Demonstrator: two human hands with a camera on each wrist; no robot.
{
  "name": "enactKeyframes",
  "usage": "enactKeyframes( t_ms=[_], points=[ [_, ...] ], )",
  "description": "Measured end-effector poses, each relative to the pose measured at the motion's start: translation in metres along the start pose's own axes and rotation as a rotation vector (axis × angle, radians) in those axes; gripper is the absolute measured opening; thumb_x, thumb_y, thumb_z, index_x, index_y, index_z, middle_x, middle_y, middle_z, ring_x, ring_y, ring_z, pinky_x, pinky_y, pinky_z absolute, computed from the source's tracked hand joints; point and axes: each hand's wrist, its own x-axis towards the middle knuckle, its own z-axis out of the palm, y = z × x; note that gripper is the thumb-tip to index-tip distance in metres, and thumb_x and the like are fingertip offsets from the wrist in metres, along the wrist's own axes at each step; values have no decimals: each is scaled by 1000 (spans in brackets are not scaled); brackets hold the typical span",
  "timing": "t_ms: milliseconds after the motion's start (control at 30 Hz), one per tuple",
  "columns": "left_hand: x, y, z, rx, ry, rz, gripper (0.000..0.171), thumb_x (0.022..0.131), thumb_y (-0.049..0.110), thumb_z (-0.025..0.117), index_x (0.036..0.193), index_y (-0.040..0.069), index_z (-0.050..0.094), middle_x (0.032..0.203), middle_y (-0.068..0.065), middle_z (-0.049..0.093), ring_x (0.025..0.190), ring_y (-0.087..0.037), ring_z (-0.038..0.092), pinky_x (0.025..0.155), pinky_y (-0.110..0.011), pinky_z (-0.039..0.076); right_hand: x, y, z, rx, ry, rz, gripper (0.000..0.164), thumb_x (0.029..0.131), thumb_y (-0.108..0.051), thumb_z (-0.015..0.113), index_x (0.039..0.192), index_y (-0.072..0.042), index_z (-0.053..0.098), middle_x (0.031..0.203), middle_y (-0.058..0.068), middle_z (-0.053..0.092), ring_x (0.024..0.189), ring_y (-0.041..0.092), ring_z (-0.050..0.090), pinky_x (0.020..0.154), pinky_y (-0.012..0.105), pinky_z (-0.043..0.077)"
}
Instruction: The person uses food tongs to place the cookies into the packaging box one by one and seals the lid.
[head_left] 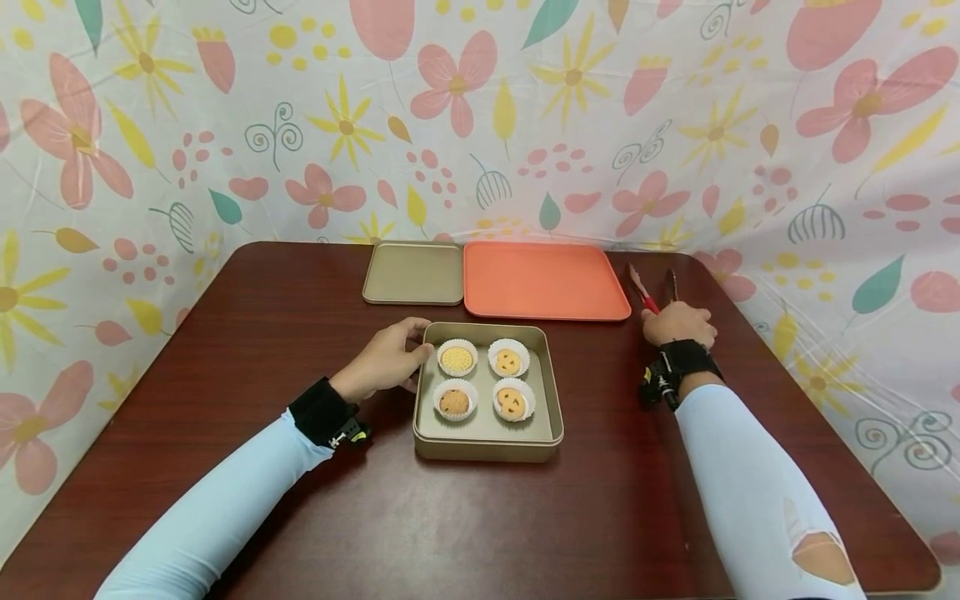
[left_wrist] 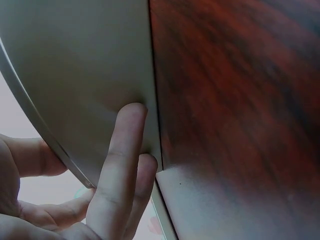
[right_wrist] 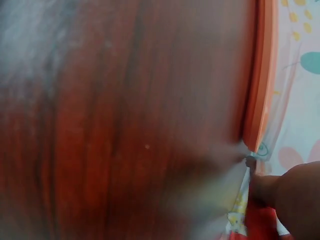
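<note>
A square gold tin (head_left: 487, 450) in the middle of the table holds several cookies in white paper cups, including a pumpkin-face cookie (head_left: 512, 403), a round yellow one (head_left: 457, 359) and a brown striped one (head_left: 453, 402). My left hand (head_left: 390, 358) is at the tin's left side, thumb at the rim. In the left wrist view its nearly straight fingers (left_wrist: 131, 130) press on the outer wall. On the right, my right hand (head_left: 681, 325) grips red-handled tongs (head_left: 643, 289), their metal arms spread apart and pointing to the back. The right wrist view catches only a red handle (right_wrist: 260, 222).
Behind the tin lies an orange tray (head_left: 543, 279), with a flat gold lid or tray (head_left: 415, 273) against its left edge. The dark wooden table (head_left: 480, 525) ends at a flower-print cloth (head_left: 480, 125) along the back and sides.
</note>
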Motion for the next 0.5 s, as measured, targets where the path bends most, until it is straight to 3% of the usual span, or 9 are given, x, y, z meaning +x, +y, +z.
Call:
enactKeyframes(
  t_ms=[200, 500],
  points=[
    [0, 0, -1, 4, 2, 3, 47, 107, 12, 53, 151, 2, 40, 136, -23, 53, 105, -39, 65, 63, -38, 65, 4, 2, 2, -42, -22, -3, 72, 103, -50, 50, 126, 18, 52, 112, 42, 41, 101, 60, 46, 74, 62, 53],
    [1, -1, -1, 2, 0, 1, 47, 107, 12, 53, 151, 1, 40, 137, -24, 53, 104, -39, 65, 63, -39, 65, 3, 2, 3, -19, -45, 26, 72, 103, -50, 50, 130, 17, 50, 118, 44, 40, 107, 61, 45, 78, 66, 53]
  ],
)
